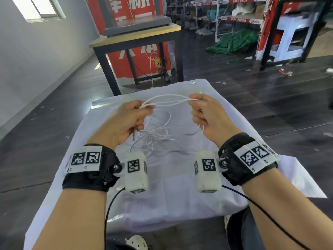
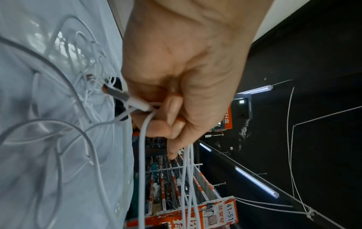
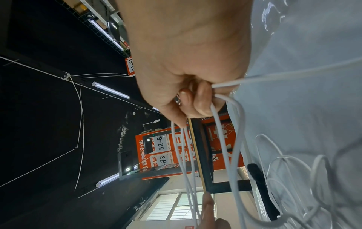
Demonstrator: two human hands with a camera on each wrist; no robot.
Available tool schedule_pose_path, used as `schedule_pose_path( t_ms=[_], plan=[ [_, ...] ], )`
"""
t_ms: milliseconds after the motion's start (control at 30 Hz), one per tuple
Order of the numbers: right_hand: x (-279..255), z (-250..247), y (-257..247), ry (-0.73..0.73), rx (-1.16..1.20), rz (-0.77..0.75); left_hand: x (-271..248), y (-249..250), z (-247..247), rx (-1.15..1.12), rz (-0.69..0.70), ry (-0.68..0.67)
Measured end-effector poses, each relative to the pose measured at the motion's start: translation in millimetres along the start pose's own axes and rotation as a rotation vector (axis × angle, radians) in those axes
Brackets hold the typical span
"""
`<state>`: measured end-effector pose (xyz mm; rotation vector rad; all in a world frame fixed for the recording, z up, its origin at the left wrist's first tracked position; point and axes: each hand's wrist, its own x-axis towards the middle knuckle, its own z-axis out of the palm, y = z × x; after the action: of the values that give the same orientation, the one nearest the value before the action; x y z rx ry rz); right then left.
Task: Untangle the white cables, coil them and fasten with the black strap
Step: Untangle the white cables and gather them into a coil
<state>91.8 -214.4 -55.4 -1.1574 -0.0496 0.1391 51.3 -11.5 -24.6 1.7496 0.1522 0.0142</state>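
Observation:
Several strands of white cable stretch between my two hands above the table. My left hand grips one end of the bundle, and a grey-tipped plug sticks out below its curled fingers. My right hand grips the other end, with strands running out past its fingers. Loose white cable lies tangled on the white cloth under the hands. The black strap lies on the cloth beyond the tangle, seen in the right wrist view only.
The white cloth covers a small table whose edges drop to a dark floor on all sides. A black-legged wooden table stands just beyond, in front of a red banner. Shelving fills the back right.

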Motion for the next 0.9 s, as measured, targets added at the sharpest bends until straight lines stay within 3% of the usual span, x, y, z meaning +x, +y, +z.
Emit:
schedule_pose_path(
  t_ms=[67,167,300,467,600,700,900],
  plan=[
    [-0.2,-0.4,-1.3,0.002,0.019,-0.015,0.8,-2.2,1.9,0.028,0.0,0.022],
    [-0.9,0.0,-1.7,-0.011,-0.014,-0.02,2.3,-3.2,0.3,-0.124,0.001,0.043],
    [-0.3,-1.3,-1.0,-0.011,-0.058,-0.019,0.9,-1.7,-5.0,-0.347,-0.041,-0.06],
    [-5.5,2.9,-0.4,-0.159,-0.177,0.008,2.5,5.2,-4.4,-0.673,-0.063,-0.07],
    [-7.6,6.2,1.8,-0.239,-0.316,0.035,1.8,7.7,-0.7,-0.772,-0.037,-0.033],
    [-7.6,8.1,5.8,-0.235,-0.465,0.008,1.1,11.1,5.7,-0.762,-0.002,-0.057],
    [-7.2,7.9,9.0,-0.197,-0.696,-0.031,-1.7,16.7,20.8,-0.479,0.096,-0.001]
  ],
)
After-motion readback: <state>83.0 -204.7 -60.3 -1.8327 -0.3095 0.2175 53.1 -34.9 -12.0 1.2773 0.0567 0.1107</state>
